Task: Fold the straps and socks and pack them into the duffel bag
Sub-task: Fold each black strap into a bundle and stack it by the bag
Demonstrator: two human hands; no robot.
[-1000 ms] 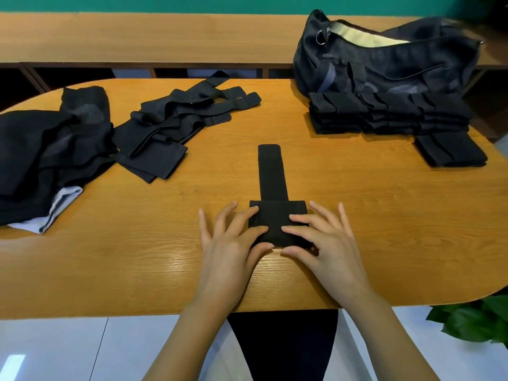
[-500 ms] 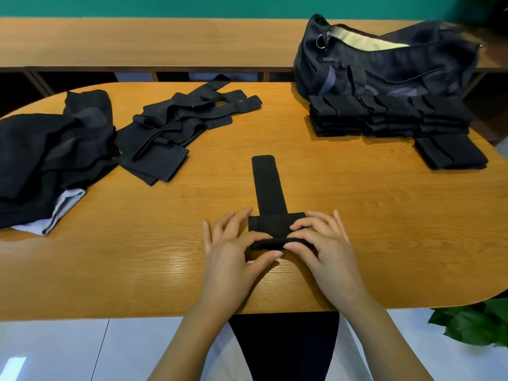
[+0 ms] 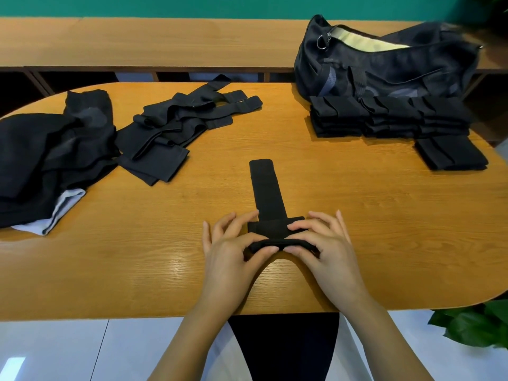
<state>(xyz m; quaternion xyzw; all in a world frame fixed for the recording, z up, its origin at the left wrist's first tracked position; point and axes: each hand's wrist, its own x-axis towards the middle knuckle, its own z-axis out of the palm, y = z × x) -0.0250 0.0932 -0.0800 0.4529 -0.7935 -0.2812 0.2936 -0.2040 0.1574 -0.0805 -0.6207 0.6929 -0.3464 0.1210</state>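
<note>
left hand (image 3: pixel 228 251) and right hand (image 3: pixel 327 248) bare, forearms (image 3: pixel 189 342) unsleeved; black cloth garment (image 3: pixel 283 347) over the lap.

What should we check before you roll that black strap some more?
1. The left hand and right hand both pinch the strap at its rolled end: ok.
2. Its tail lies flat and straight on the table: ok.
3. The roll is tight inside: cannot tell.
4. The duffel bag is unzipped: ok.
5. The loose straps are all folded: not ok, a pile waits.
</note>
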